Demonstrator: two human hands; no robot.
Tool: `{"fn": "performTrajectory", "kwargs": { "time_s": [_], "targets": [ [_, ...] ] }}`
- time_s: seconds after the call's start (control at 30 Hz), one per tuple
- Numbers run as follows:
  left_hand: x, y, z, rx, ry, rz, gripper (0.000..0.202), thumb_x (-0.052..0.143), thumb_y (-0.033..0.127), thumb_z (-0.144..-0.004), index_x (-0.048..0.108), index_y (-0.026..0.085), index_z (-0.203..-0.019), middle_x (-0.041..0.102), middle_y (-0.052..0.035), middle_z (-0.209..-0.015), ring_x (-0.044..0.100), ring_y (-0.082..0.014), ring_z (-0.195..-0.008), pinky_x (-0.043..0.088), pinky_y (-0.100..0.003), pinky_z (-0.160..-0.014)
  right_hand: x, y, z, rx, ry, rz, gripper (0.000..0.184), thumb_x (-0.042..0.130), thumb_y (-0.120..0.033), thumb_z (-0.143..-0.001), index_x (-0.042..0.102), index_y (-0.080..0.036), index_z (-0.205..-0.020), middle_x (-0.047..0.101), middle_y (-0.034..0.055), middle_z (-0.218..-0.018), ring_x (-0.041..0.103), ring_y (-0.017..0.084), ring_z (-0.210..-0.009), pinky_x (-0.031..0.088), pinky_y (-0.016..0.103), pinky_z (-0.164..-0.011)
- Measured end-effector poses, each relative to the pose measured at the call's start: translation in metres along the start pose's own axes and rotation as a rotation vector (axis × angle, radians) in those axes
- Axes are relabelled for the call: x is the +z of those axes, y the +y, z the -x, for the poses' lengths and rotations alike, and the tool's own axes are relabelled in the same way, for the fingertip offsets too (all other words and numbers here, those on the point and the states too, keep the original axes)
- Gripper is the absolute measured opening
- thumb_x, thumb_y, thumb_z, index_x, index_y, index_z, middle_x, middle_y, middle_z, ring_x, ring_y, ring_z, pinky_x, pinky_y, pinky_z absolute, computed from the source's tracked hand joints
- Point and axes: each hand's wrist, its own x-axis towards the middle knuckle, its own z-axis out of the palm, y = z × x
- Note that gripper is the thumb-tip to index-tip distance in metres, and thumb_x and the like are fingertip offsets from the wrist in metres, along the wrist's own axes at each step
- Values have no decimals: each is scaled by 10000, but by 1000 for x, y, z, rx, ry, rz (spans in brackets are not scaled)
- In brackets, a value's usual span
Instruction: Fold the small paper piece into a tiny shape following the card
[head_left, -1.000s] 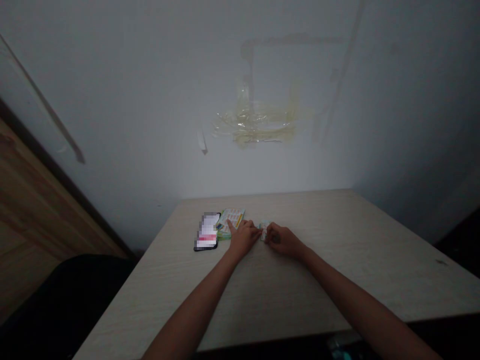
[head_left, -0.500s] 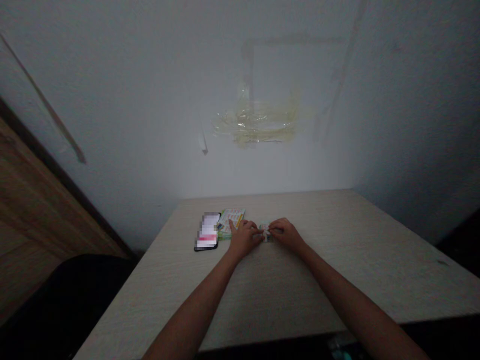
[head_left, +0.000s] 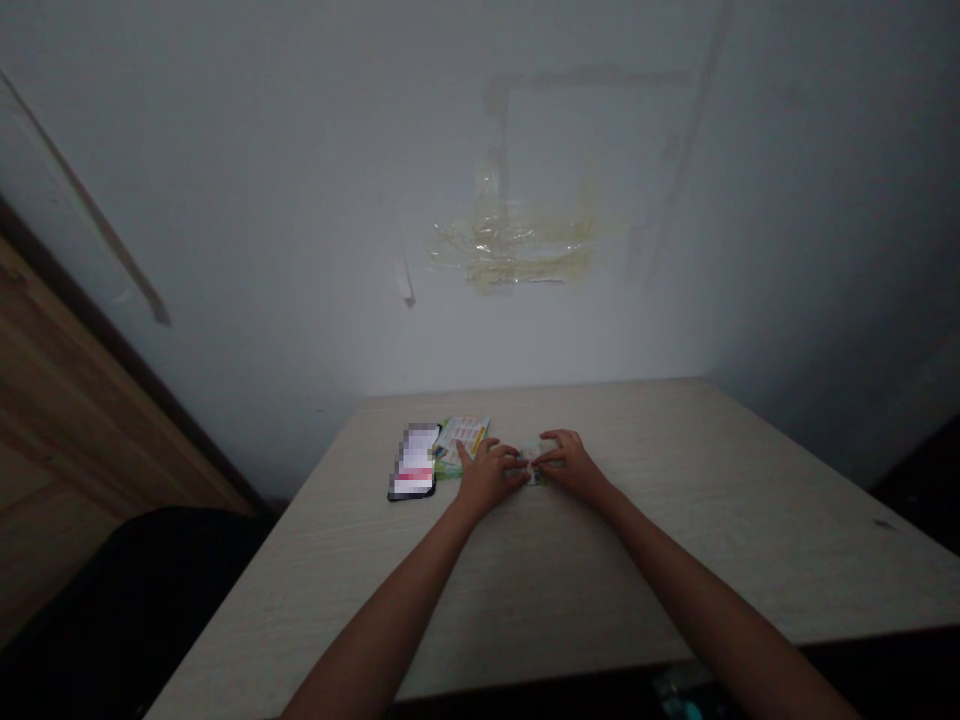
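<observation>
Head view: a small printed paper [head_left: 535, 478], pale with green, lies on the table [head_left: 510, 610] between both hands. The right hand [head_left: 574, 470], curled a second ago, now has its fingers extended and parted; the left hand [head_left: 489, 477] stays half-open beside it. Whether either grips the paper, I cannot tell.

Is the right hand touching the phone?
Apart. The head view shows the right hand well away from the phone, with the left hand and some printed paper in between.
</observation>
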Motion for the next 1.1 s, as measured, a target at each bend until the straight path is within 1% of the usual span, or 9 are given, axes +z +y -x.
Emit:
{"fn": "performTrajectory", "kwargs": {
  "time_s": [0.17,0.4,0.5,0.63,0.77,0.9,1.1],
  "targets": [
    [1,-1,0,7,-3,6,205,638,486,-836,701,449,-1027,668,57,-1200,392,-312,-1292,-138,-790,-994,2,-1,-3,36,-13,40,125,694,-262,-788,787,-262,-871,576,97,-1245,438,269,-1208,366,433,-1061],
    [-2,0,-1,-7,-26,8,210,643,487,-831,705,442,-1026,666,53,-1213,395,-308,-1295,-121,-774,-1018,8,5,-8,73,-4,115,168,658,-290,-826,778,-253,-938,557,118,-1259,434,269,-1212,377,435,-1058],
    [-1,0,0,-2,-10,12,205,640,484,-834,706,438,-1022,668,52,-1207,402,-309,-1290,-128,-775,-1013,9,5,-11,95,1,152,191,633,-311,-855,770,-260,-978,545,124,-1267,432,268,-1216,373,426,-1061],
    [1,-2,0,18,18,30,207,627,484,-843,708,428,-1024,669,40,-1206,398,-312,-1295,-146,-771,-1007,8,1,-13,126,-27,187,224,596,-332,-886,752,-277,-1036,538,123,-1279,433,263,-1228,366,411,-1058],
    [2,-3,-1,0,-4,30,216,641,494,-827,709,430,-1022,670,30,-1209,399,-313,-1292,-135,-767,-1014,5,-5,-14,154,-59,234,254,567,-327,-904,728,-279,-1095,526,122,-1311,422,257,-1248,350,405,-1062],
    [1,-2,-1,7,-6,9,226,623,494,-843,700,430,-1045,662,34,-1222,386,-316,-1300,-123,-773,-1013,5,-10,-14,173,-79,286,289,533,-326,-923,692,-293,-1162,517,116,-1330,410,248,-1255,334,387,-1066],
    [1,-1,1,16,5,-3,230,595,497,-862,701,425,-1053,661,36,-1220,396,-328,-1288,-106,-774,-1020,3,-12,-12,159,-100,315,321,494,-345,-939,660,-306,-1210,508,116,-1335,414,253,-1249,347,395,-1047]
  ]
}}
